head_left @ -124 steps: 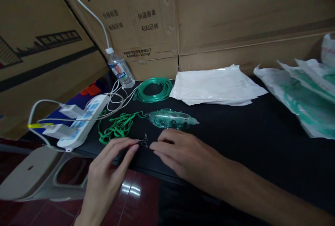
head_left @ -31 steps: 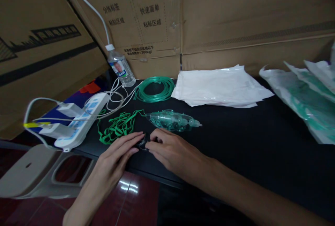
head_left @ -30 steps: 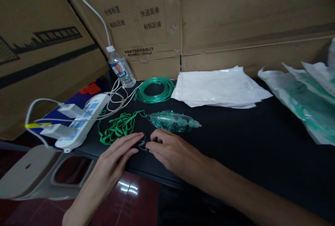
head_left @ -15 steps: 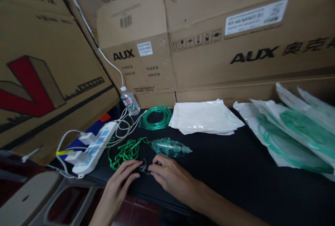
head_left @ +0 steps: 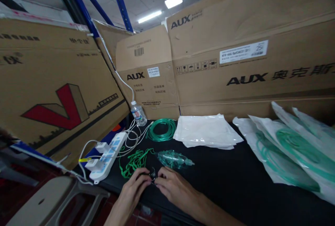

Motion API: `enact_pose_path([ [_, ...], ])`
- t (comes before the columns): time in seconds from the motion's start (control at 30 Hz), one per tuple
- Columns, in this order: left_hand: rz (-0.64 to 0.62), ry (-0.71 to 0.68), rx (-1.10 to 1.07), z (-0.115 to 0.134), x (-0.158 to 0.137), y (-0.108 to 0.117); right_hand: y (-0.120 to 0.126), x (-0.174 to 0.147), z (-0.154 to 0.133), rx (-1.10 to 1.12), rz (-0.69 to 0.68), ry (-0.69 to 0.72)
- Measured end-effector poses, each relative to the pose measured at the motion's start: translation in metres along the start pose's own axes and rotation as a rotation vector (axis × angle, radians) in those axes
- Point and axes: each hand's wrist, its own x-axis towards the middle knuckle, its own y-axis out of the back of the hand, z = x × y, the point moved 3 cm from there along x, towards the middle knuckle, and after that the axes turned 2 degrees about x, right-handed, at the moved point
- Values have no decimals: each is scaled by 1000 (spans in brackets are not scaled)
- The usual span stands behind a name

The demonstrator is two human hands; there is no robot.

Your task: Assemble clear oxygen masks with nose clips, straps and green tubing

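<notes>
My left hand (head_left: 135, 186) pinches the left side of a small clear, shiny piece (head_left: 153, 173), its kind too small to tell. Thumb and fingers of my right hand (head_left: 174, 185) are closed at the piece's right side, just above the black table (head_left: 217, 187). Right behind my hands lies a green transparent oxygen mask (head_left: 174, 159) on its side. A tangle of green elastic cord (head_left: 134, 163) lies beyond my left hand. Farther back is a coil of green tubing (head_left: 161, 130).
A white power strip (head_left: 108, 156) with plugs and cables lies at left, near a plastic bottle (head_left: 139, 114). White packets (head_left: 208, 132) lie at the back; bagged green tubing sets (head_left: 285, 152) are at right. Cardboard boxes (head_left: 204, 90) wall the table's rear. A stool (head_left: 49, 198) stands lower left.
The view has tilted up, so the scene sits lower in the picture. My left finger and thumb have closed onto the small clear piece, and my hands are nearer each other.
</notes>
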Motion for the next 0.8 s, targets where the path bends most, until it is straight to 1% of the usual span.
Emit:
enact_pose_path([
  [0.1,-5,19,0,7,-2,-2,2,-4,-2,9,-14,-6],
  [0.2,32,66,16,10,-5,-6,8,-11,-4,9,-22,-15],
  [0.27,79,122,33,11,-6,-10,12,-17,-4,7,-29,-22],
  [0.43,264,321,72,17,-2,-19,18,-23,-2,3,-38,-41],
  [0.5,298,378,88,21,3,-24,21,-23,-4,-3,-43,-43],
  [0.67,321,446,123,30,14,-36,24,-21,-7,-29,-66,-27],
  [0.8,341,466,140,36,16,-33,25,-21,-7,-61,-87,-25],
])
